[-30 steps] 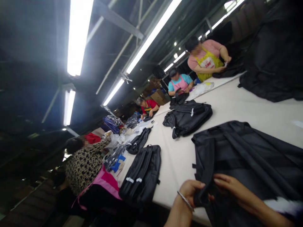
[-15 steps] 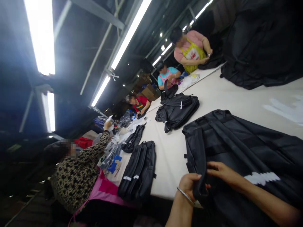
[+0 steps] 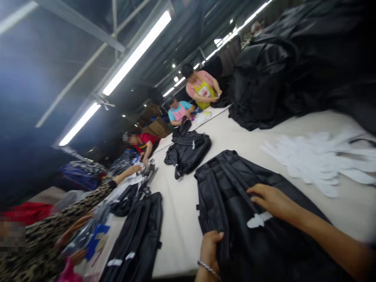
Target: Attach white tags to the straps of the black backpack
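Note:
A black backpack (image 3: 243,239) lies on the table before me with its shoulder straps facing up. My left hand (image 3: 210,248), wearing a braided bracelet, is closed round the lower part of the left shoulder strap (image 3: 216,203). Over the other shoulder strap (image 3: 235,176), the curled fingers of my right hand (image 3: 272,201) grip its edge. A white paper-like strip (image 3: 259,220) lies on the bag just below my right hand. Part of the bag's lower end is hidden by my right forearm.
White cut pieces (image 3: 317,156) are fanned out on the right of the pale table (image 3: 179,219). Behind them is a heap of black bags (image 3: 264,86). More black backpacks (image 3: 188,150) lie ahead and at left (image 3: 138,231). Several co-workers handle items along the far and left edges.
My right hand has left the left strap and moved across to the other one. My left hand still holds the left strap. The view has swung right, bringing more white pieces into sight.

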`<state>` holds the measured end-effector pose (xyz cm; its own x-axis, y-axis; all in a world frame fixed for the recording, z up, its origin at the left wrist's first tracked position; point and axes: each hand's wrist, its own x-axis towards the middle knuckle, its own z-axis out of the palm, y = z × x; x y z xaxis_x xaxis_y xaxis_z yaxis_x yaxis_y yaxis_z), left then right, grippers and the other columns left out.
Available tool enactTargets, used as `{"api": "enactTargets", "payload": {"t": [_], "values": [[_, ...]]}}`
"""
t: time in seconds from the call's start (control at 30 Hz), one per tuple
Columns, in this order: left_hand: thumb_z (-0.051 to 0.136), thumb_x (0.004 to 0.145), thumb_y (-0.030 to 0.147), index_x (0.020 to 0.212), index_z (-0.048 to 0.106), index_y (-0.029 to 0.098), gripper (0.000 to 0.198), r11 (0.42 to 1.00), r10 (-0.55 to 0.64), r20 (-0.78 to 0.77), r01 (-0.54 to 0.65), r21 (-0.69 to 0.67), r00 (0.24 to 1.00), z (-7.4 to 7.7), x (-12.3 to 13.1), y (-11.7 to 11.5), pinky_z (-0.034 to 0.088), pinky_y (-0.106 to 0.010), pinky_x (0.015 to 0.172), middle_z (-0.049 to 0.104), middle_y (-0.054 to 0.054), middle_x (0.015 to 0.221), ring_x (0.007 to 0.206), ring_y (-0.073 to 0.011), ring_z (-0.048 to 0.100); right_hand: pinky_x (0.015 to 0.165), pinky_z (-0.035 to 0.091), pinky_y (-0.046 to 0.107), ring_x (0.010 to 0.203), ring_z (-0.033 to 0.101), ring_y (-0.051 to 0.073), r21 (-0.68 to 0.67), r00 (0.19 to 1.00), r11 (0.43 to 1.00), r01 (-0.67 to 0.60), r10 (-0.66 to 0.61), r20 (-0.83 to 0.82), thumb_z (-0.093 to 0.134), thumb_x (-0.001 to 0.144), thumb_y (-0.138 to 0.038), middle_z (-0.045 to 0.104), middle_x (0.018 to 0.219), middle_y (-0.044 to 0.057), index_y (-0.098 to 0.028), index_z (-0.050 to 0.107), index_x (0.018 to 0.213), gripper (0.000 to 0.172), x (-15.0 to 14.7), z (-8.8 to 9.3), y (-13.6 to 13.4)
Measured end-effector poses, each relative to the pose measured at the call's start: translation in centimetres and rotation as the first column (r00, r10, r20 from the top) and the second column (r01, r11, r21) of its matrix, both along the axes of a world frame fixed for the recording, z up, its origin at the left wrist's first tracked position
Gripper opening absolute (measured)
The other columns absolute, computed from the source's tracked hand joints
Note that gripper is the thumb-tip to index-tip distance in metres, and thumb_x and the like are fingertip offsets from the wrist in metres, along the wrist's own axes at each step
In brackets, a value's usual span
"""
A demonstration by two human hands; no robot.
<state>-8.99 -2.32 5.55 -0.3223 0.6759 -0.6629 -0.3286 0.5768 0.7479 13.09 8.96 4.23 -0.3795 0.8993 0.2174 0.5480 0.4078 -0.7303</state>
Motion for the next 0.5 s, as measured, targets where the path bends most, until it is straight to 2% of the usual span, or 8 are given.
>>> {"api": "enactTargets", "payload": {"t": [0.07, 0.13, 0.23, 0.3, 0.43, 0.5], "values": [[0.060, 0.054, 0.019, 0.056, 0.048, 0.012, 0.014, 0.999, -0.046, -0.005, 0.046, 0.022, 0.999, 0.4, 0.2, 0.3, 0.036, -0.022, 0.041, 0.051, -0.002, 0.045, 0.042, -0.0141, 0.051, 0.076, 0.041, 0.028, 0.084, 0.055, 0.019, -0.007, 0.965, 0.974, 0.225, -0.222, 0.141, 0.043, 0.071, -0.028, 0.061, 0.091, 0.006, -0.019, 0.062, 0.086, 0.027, 4.6, -0.9, 2.2], [0.062, 0.055, 0.023, 0.059, 0.049, 0.012, 0.017, 0.995, -0.079, -0.004, 0.079, 0.057, 0.997, 0.4, 0.3, 0.5, 0.037, -0.022, 0.040, 0.053, -0.003, 0.047, 0.043, -0.0140, 0.052, 0.072, 0.041, 0.030, 0.082, 0.056, 0.021, -0.003, 0.858, 0.895, 0.445, -0.426, 0.286, 0.043, 0.070, -0.028, 0.061, 0.090, 0.010, -0.016, 0.062, 0.087, 0.028, 9.0, -2.6, 4.1], [0.064, 0.055, 0.025, 0.063, 0.051, 0.011, 0.020, 0.992, -0.097, -0.004, 0.097, 0.074, 0.995, 0.0, 1.0, 0.5, 0.039, -0.023, 0.041, 0.055, -0.003, 0.049, 0.044, -0.0146, 0.053, 0.064, 0.041, 0.032, 0.078, 0.056, 0.024, -0.044, 0.711, 0.770, 0.636, -0.564, 0.420, 0.045, 0.070, -0.033, 0.061, 0.087, 0.013, -0.014, 0.061, 0.089, 0.031, 13.1, -5.1, 6.3], [0.065, 0.054, 0.026, 0.063, 0.052, 0.011, 0.021, 0.992, -0.098, -0.014, 0.099, 0.076, 0.995, -0.6, 1.7, 0.4, 0.040, -0.025, 0.043, 0.056, -0.003, 0.049, 0.044, -0.0155, 0.053, 0.063, 0.040, 0.031, 0.079, 0.055, 0.025, -0.063, 0.682, 0.740, 0.670, -0.580, 0.445, 0.045, 0.070, -0.035, 0.059, 0.089, 0.014, -0.014, 0.060, 0.092, 0.033, 14.0, -5.9, 7.6], [0.068, 0.051, 0.026, 0.063, 0.055, 0.011, 0.023, 0.993, -0.078, -0.050, 0.082, 0.084, 0.996, -1.5, 2.6, 0.4, 0.044, -0.029, 0.053, 0.057, -0.002, 0.052, 0.050, -0.0169, 0.056, 0.065, 0.039, 0.033, 0.086, 0.052, 0.025, -0.049, 0.702, 0.786, 0.616, -0.519, 0.488, 0.043, 0.073, -0.034, 0.053, 0.099, 0.015, -0.014, 0.058, 0.096, 0.034, 12.7, -6.0, 9.9], [0.069, 0.049, 0.025, 0.063, 0.056, 0.011, 0.024, 0.994, -0.063, -0.072, 0.069, 0.081, 0.995, -1.8, 2.7, 0.4, 0.045, -0.029, 0.058, 0.058, -0.002, 0.054, 0.055, -0.0174, 0.057, 0.065, 0.040, 0.036, 0.088, 0.051, 0.028, -0.099, 0.690, 0.771, 0.629, -0.496, 0.527, 0.046, 0.072, -0.037, 0.052, 0.099, 0.017, -0.011, 0.058, 0.095, 0.037, 11.6, -6.0, 10.7]]}}
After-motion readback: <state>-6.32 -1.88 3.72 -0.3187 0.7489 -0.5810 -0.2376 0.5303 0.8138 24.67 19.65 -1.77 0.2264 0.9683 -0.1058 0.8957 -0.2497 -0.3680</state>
